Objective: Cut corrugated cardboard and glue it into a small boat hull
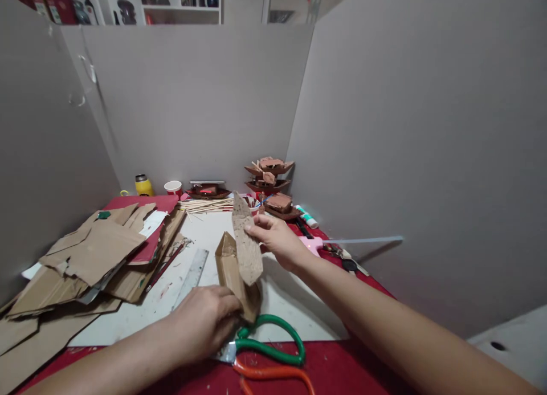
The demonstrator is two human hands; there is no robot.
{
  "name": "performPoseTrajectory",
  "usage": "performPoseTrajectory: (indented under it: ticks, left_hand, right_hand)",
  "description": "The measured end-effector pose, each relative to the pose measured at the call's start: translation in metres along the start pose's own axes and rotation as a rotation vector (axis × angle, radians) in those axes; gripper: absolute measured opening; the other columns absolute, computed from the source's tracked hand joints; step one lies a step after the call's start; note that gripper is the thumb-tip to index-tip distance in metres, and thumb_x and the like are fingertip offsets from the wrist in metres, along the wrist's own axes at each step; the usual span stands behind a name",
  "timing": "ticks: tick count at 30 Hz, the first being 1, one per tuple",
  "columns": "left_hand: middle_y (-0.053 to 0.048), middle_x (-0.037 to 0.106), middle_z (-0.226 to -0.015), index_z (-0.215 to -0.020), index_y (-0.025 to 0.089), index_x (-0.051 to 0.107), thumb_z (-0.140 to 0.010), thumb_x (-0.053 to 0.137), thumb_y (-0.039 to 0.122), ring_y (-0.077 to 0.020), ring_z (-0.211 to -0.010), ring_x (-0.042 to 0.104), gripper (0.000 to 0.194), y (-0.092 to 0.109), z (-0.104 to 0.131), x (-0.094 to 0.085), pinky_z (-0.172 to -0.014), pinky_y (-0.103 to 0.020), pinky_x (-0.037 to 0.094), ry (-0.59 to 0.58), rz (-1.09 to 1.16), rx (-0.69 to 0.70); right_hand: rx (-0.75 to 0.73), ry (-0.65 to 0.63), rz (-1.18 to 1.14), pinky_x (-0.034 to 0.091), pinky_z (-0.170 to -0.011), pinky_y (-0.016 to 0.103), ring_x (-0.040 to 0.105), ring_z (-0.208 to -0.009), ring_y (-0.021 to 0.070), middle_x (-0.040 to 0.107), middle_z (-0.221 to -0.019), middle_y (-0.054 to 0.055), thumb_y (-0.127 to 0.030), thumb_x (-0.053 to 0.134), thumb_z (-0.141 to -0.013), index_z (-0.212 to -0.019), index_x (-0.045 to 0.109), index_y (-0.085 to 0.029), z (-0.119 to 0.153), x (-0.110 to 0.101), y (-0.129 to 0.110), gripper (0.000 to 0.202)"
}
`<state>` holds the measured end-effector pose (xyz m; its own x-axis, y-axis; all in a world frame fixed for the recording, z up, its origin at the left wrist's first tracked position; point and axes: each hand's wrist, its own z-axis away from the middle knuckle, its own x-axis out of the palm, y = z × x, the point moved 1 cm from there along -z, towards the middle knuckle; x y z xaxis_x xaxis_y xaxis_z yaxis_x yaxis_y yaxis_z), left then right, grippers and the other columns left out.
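My right hand (277, 238) pinches a flat, long cardboard piece (248, 252) with pointed ends, its face speckled and rough. Behind and below that piece is a folded cardboard boat hull (226, 264), partly covered by it. Curled against the near left side of the hull, my left hand (209, 321) grips it; the fingertips are mostly hidden. Scissors (273, 349) with one green and one orange handle lie just right of my left hand, their blades partly under it. Left of the hull, a clear ruler (194, 272) rests on the white board (294, 309).
A heap of cut cardboard (98, 247) covers the left side. Thin wooden sticks (207, 205), a paper cup (173, 187), a yellow bottle (144, 185) and brown model boats (269, 175) stand behind. On the right, a pink glue gun (313, 245) holds a long glue stick. Grey panels (192, 98) enclose the table.
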<state>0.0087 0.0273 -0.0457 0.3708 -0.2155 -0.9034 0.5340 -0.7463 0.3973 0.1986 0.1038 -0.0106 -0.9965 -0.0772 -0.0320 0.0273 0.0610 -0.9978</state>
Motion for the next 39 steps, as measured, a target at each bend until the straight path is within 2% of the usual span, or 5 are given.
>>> performPoseTrajectory:
  ticks: [5,9,16,26,39]
  left_hand:
    - [-0.004,0.068,-0.077,-0.091,0.02,0.065,-0.089,0.049,0.021,-0.0146,-0.068,0.062,0.016,0.0,0.017,-0.018,-0.065,-0.023,0.047,0.249,0.246,-0.031]
    - [-0.003,0.066,-0.08,-0.09,0.019,0.062,-0.088,0.054,0.031,-0.0138,-0.064,0.057,0.015,-0.038,-0.008,-0.042,-0.062,-0.025,0.046,0.565,0.43,-0.359]
    - [-0.007,0.063,-0.098,-0.122,0.016,0.049,-0.07,0.071,0.033,-0.019,-0.083,0.059,0.059,-0.092,-0.068,-0.026,-0.071,-0.03,0.048,0.276,0.759,-0.443]
    - [-0.004,0.069,-0.081,-0.105,0.016,0.065,-0.076,0.065,0.033,-0.0184,-0.071,0.06,0.034,-0.096,-0.074,-0.007,-0.066,-0.03,0.045,0.195,0.859,-0.39]
    - [-0.007,0.071,-0.088,-0.079,0.02,0.069,-0.09,0.045,0.049,-0.0242,-0.091,0.06,0.04,-0.087,-0.072,-0.011,-0.084,-0.034,0.044,0.316,0.86,-0.396]
  right_hand:
    - [0.108,-0.045,0.029,0.033,-0.043,0.019,0.046,-0.049,0.0096,0.054,-0.06,-0.007,-0.031,0.068,-0.062,-0.077,0.051,-0.021,0.001,0.006,0.02,0.025]
    - [0.162,-0.106,0.093,0.022,-0.042,0.019,0.035,-0.043,0.0067,0.048,-0.05,-0.009,-0.027,0.069,-0.062,-0.069,0.048,-0.021,0.005,0.01,0.028,0.023]
    - [0.22,-0.188,0.291,0.022,-0.044,0.021,0.032,-0.043,0.0069,0.04,-0.045,-0.01,-0.018,0.065,-0.067,-0.061,0.046,-0.019,0.007,0.018,0.039,0.02]
    - [-0.01,-0.1,0.672,0.035,-0.057,0.023,0.053,-0.062,0.0138,0.059,-0.067,-0.003,-0.017,0.06,-0.076,-0.09,0.056,-0.02,0.024,0.02,0.048,0.015]
    - [0.13,0.099,0.047,0.022,-0.041,0.022,0.032,-0.04,0.0057,0.048,-0.053,-0.008,-0.036,0.068,-0.069,-0.07,0.053,-0.02,0.002,-0.004,0.025,0.022]
